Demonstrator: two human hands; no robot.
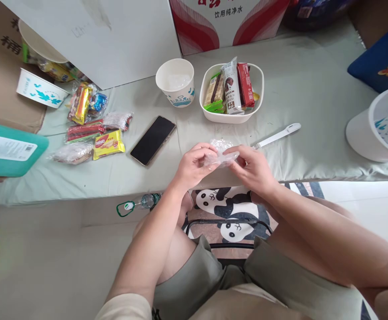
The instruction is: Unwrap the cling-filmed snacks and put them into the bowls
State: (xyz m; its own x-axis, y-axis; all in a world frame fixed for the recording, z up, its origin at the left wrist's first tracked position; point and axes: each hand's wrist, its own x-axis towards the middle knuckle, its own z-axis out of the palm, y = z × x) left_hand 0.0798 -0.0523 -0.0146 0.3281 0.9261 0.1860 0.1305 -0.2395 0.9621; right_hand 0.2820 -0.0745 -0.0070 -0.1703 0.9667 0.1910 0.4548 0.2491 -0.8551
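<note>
The red-and-white carton (227, 22) reads "饮用纯净水", and the brown cardboard box (0, 84) bears "桶".

The green sheet (314, 89) bears a phone (153, 140), paper cup (175, 83), snack bowl (230, 118) and packets (108, 144).

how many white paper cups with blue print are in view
3: an upright cup beside the snack basket, a cup on its side far left, a large cup at the right edge. Others may be hidden.
</note>
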